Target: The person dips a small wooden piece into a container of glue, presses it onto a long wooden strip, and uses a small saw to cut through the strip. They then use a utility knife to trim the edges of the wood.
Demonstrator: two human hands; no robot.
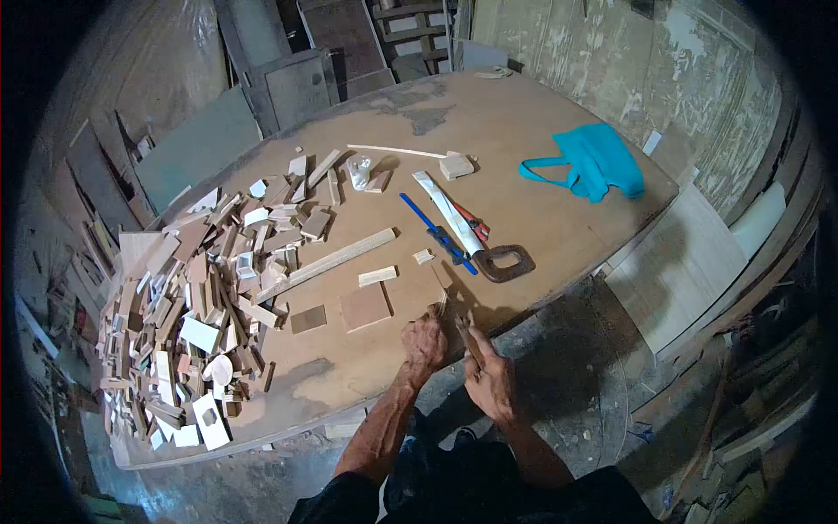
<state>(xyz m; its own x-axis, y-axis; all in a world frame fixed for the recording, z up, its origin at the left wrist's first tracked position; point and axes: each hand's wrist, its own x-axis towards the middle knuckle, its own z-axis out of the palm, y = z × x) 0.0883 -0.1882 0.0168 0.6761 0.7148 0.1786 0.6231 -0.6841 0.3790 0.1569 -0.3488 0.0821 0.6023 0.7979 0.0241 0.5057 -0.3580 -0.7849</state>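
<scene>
My left hand (425, 341) is closed at the near edge of the table, gripping a small piece of wood (443, 297) whose end shows above the knuckles. Just to its right, my right hand (491, 384) is wrapped round a slim hand tool (470, 342) with a brownish handle. The tool's tip points up toward the wood piece, and its exact kind is not clear. Beyond the left hand lie a square wooden board (366, 307), a small wood block (377, 276) and a tiny block (423, 257). A dark flat square (308, 320) lies further left.
A large heap of wood offcuts (201, 306) covers the table's left side, with a long strip (336, 262) beside it. Ahead are a blue bar clamp (436, 233), a rusty C-clamp (504, 264), a plastic cup (359, 172) and a teal bag (601, 162). The table edge (559, 297) runs close by.
</scene>
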